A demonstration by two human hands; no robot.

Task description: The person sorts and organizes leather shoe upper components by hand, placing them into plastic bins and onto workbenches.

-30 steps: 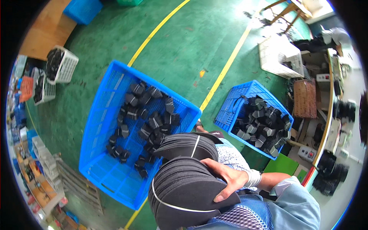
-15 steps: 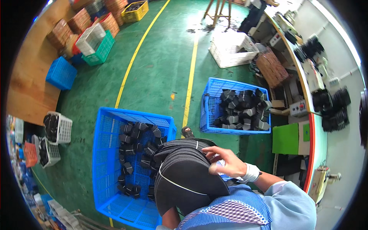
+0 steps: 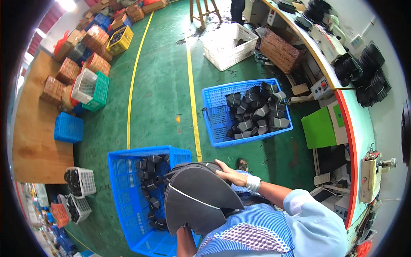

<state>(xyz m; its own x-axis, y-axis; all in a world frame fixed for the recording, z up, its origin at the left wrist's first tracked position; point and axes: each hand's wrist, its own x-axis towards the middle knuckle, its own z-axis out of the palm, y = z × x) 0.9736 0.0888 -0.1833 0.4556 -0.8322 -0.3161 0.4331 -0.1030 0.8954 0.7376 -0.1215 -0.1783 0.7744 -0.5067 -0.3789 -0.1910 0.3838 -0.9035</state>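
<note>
A thick stack of black curved, flat pieces (image 3: 197, 201), bound with a white band, is carried in front of my chest. From below, my left forearm (image 3: 185, 240) reaches up under the stack; the left hand is hidden beneath it, and the load rests on that arm. My right hand (image 3: 231, 174), with a white wrap at the wrist, is closed over the stack's far right edge, fingers bent onto it. Behind and left of the stack stands a large blue crate (image 3: 122, 192) holding several small black bundles (image 3: 150, 171), partly covered by the stack.
A second blue crate (image 3: 209, 124) full of banded black bundles lies ahead. Beyond it are a white crate (image 3: 222, 55) and a cardboard box (image 3: 280, 51). Along the right runs a workbench (image 3: 353, 171) with sewing machines. Boxes and crates line the left wall. A sandalled foot (image 3: 242, 164) shows ahead.
My right hand, raised with fingers apart before, has come down onto the stack's edge. The stack has tilted and shifted slightly left and down. My view has turned, so the surroundings have shifted.
</note>
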